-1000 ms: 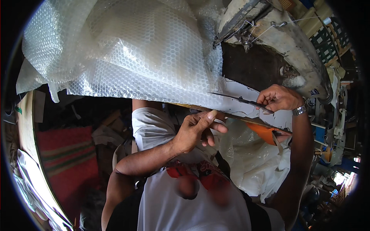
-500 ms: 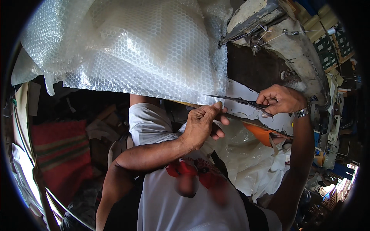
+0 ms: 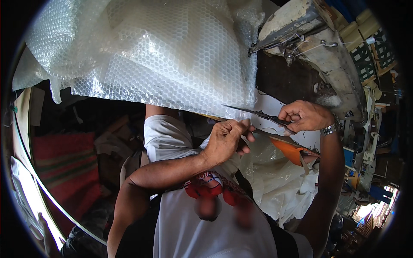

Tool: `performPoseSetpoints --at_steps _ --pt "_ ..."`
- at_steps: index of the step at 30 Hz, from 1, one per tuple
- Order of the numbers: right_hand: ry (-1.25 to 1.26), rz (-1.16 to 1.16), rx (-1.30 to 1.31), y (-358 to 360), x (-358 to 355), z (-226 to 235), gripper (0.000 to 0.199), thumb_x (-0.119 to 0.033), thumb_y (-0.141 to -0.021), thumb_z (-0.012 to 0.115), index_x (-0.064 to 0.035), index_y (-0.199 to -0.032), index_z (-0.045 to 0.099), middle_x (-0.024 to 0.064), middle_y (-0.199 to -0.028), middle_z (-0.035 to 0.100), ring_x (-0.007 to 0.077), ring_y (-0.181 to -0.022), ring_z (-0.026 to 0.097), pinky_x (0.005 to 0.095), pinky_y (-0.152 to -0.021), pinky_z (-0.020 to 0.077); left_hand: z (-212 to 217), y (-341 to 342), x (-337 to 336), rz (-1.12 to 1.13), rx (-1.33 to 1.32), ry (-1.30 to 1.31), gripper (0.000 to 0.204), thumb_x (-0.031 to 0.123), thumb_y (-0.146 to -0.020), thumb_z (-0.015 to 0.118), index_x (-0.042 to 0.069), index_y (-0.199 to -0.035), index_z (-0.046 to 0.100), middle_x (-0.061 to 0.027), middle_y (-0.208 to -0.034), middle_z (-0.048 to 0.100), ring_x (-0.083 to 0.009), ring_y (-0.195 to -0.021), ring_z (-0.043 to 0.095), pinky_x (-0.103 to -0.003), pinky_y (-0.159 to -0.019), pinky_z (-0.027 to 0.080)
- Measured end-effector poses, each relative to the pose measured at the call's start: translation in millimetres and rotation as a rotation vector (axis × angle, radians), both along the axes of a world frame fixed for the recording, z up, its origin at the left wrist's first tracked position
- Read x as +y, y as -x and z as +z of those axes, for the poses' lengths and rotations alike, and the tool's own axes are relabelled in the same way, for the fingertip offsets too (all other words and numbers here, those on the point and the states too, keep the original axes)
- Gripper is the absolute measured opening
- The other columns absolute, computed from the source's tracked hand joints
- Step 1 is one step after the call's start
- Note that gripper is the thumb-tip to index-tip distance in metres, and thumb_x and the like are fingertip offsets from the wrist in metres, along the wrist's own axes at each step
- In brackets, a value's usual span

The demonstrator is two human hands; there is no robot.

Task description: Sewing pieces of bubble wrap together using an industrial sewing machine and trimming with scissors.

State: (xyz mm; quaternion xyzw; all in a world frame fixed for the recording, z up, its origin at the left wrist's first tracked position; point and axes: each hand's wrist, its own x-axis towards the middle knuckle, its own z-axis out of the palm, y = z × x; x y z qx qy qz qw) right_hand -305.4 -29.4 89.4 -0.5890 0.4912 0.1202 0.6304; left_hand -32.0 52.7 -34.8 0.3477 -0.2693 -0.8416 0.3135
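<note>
A large sheet of clear bubble wrap (image 3: 172, 69) spreads across the top middle and left, its near edge hanging toward me. My left hand (image 3: 226, 139) is closed in a pinch at the near right corner of that sheet, thumb and forefinger together, the other fingers loosely curled. In my right hand (image 3: 305, 117), on the right, is a pair of dark scissors (image 3: 262, 115). Their long blades point left and lie over the wrap's lower right edge, just above my left fingertips. The blades look almost closed; whether wrap lies between them I cannot tell.
A worn, pale sewing machine (image 3: 344, 71) with thread strung along it stands at upper right. Below my right hand are an orange piece (image 3: 286, 150) and crumpled white plastic sheeting (image 3: 275, 180). A red striped cloth (image 3: 64, 163) hangs at left, beside a pale cable (image 3: 56, 200).
My right hand and the scissors have moved a little left, bringing the blade tips further over the wrap. My left hand keeps its pinch at the corner.
</note>
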Motion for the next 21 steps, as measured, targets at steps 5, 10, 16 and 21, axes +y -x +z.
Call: performPoseSetpoints --at_steps 5,10,16,21 --pt "0.047 0.022 0.028 -4.4 -2.8 2.6 0.022 -0.008 -0.090 0.076 0.0031 -0.108 0.069 -0.0014 -0.084 0.065 0.0039 -0.073 0.054 0.0217 -0.064 0.0447 -1.0 -7.3 -4.4 -0.026 0.011 0.039 0.045 0.038 -0.110 0.050 -0.003 -0.107 0.070 -0.0057 -0.086 0.070 -0.0116 -0.062 0.067 -0.024 -0.056 0.054" --pt "0.146 0.113 -0.006 -29.4 -2.9 7.3 0.024 -0.012 -0.090 0.076 0.0018 -0.109 0.069 -0.0014 -0.083 0.065 0.0045 -0.074 0.054 0.0216 -0.067 0.0440 -7.5 -14.2 -6.3 -0.062 0.022 0.031 0.041 0.037 -0.109 0.050 0.000 -0.107 0.068 -0.0041 -0.086 0.070 -0.0097 -0.062 0.067 -0.024 -0.055 0.055" --pt "0.043 0.067 0.087 -39.1 -8.5 7.1 0.023 -0.013 -0.090 0.076 0.0011 -0.107 0.068 -0.0024 -0.081 0.062 0.0049 -0.072 0.052 0.0225 -0.063 0.0431 -15.4 -18.9 -4.8 -0.094 0.040 0.106 0.041 0.036 -0.109 0.051 -0.001 -0.106 0.069 -0.0039 -0.085 0.070 -0.0091 -0.063 0.067 -0.024 -0.055 0.054" --pt "0.042 -0.002 0.052 -40.3 -4.6 0.2 0.024 -0.016 -0.089 0.079 0.0008 -0.102 0.068 -0.0030 -0.078 0.062 0.0039 -0.070 0.051 0.0230 -0.061 0.0425 -22.2 -26.5 4.2 -0.115 -0.022 0.101 0.040 0.036 -0.108 0.057 0.000 -0.103 0.074 -0.0041 -0.081 0.071 -0.0085 -0.066 0.066 -0.024 -0.058 0.053"
